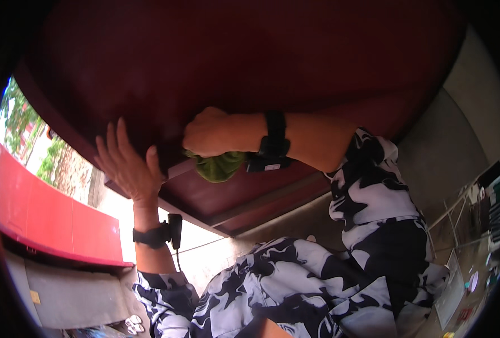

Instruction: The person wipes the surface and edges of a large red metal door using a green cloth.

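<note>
A large dark red door panel (250, 63) fills the upper part of the head view. Against its surface my right hand (210, 133) is closed around a green cloth (221, 167), whose bunched end hangs below the fist. Near the panel's left edge, my left hand (127, 164) has its fingers spread and holds nothing; whether its palm touches the panel is unclear. Black straps with small devices sit on both wrists.
A bright red panel (55, 207) stands at the left, with greenery outside beyond it. White footwear (134, 324) lies at the lower left. A grey wall (440, 135) rises at the right, above a cluttered area with a pale board (450, 291) and small items.
</note>
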The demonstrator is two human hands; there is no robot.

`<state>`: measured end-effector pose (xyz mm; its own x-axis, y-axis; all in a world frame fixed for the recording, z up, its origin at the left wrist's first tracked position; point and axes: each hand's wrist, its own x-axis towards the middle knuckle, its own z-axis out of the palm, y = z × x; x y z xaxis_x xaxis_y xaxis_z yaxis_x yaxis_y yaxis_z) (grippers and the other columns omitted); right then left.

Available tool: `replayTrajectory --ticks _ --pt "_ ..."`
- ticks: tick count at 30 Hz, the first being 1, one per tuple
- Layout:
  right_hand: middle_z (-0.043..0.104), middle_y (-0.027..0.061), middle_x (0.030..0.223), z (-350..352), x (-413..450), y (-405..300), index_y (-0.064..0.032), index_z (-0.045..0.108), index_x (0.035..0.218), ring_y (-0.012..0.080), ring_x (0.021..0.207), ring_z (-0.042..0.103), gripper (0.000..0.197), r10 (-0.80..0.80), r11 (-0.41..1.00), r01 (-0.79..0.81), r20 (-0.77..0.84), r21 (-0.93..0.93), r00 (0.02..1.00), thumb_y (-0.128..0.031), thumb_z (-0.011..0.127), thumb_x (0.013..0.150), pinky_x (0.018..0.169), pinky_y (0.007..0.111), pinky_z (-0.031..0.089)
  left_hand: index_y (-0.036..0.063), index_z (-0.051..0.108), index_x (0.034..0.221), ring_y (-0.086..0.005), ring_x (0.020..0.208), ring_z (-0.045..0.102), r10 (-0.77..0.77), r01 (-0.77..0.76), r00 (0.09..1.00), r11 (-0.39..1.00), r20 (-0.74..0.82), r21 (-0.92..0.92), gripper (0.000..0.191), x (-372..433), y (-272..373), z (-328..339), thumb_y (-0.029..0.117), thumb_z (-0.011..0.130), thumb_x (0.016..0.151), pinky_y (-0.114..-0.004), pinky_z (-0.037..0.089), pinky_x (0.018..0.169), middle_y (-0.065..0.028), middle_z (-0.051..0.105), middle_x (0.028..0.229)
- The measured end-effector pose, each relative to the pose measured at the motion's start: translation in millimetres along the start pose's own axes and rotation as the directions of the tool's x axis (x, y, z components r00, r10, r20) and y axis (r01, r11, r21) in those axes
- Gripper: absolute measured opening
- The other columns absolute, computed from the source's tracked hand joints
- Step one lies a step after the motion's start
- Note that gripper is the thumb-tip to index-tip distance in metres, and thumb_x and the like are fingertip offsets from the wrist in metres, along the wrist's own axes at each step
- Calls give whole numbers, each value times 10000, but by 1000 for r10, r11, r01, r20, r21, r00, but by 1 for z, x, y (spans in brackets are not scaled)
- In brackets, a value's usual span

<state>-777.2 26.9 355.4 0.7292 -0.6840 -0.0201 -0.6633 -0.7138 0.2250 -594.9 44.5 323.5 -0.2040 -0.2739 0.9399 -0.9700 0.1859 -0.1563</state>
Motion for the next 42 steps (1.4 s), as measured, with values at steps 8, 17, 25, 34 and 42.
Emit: replayTrajectory --ticks 8,17,25,34,42 --pt "558 58 926 43 -116 108 -129 564 949 226 857 533 271 406 892 -425 141 155 903 -103 509 685 683 360 454 98 326 1217 -325 1169 238 -1 2 1000 999 -23 35 613 2 -6 4 530 176 809 -467 187 940 -103 352 1223" --pt "541 81 940 99 -252 212 -125 561 944 248 852 519 260 629 756 -620 25 209 777 -101 521 688 706 353 430 78 310 1220 -332 1157 251 31 -26 999 993 -35 111 623 -4 -27 11 529 188 808 -449 231 935 -104 360 1218" --pt "411 59 1104 84 -332 236 -118 538 973 222 1000 439 334 724 663 -398 -409 634 555 -4 507 661 841 309 376 60 299 1226 -329 1144 282 88 -82 996 978 -25 192 590 -9 -46 7 486 236 823 -446 231 940 -107 359 1222" --pt "440 143 1035 99 -288 317 -13 460 1059 282 966 439 404 663 601 -159 -599 784 -449 68 420 665 857 330 349 54 309 1221 -316 1141 293 76 -70 997 971 -17 230 565 -9 -53 -2 459 257 830 -430 227 948 -102 363 1222" --pt "221 245 1246 105 -228 256 -66 305 1199 405 1125 239 640 333 782 -502 -929 369 -163 -306 557 662 912 490 200 56 327 1207 -315 1143 294 63 -55 998 977 -32 207 559 -8 -48 0 461 239 832 -439 223 955 -103 360 1227"
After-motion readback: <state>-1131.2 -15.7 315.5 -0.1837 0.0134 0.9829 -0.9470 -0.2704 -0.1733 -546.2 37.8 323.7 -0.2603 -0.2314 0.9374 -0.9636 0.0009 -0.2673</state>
